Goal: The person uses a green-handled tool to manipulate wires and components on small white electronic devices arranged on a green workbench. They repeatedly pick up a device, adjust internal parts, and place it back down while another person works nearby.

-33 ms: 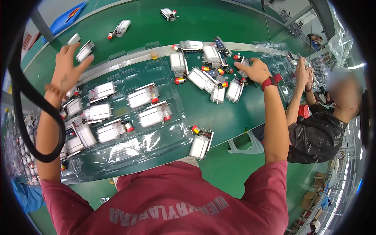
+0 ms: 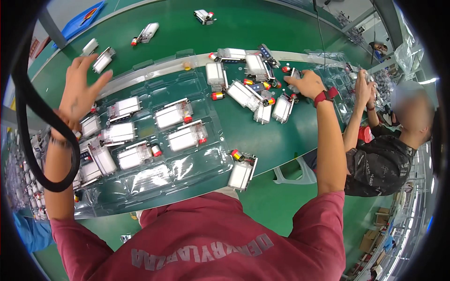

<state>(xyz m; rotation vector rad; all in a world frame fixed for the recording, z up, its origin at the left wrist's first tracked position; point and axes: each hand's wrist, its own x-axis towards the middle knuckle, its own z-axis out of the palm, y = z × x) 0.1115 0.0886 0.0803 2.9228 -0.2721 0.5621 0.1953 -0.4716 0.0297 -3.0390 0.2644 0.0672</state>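
Observation:
My left hand hovers at the tray's far left corner, fingers spread and thumb apart, holding nothing. Beyond its fingertips lie two white-and-clear plastic units. At the right, my right hand has its thumb and fingers around a small clear-and-dark unit; the fingers partly hide it. Left of that hand is a loose cluster of white block units with clear housings and red-and-yellow cylinders. The clear moulded tray holds several similar units, some tilted or overlapping at its left end.
One unit lies near the front edge, right of the tray. Farther back are two more units and a blue bin. A co-worker works at the right beside clear trays. A black strap hangs at the left.
My right thumb and fingers have closed in around the small unit. The left hand stays spread, almost in the same place. The whole view has shifted slightly.

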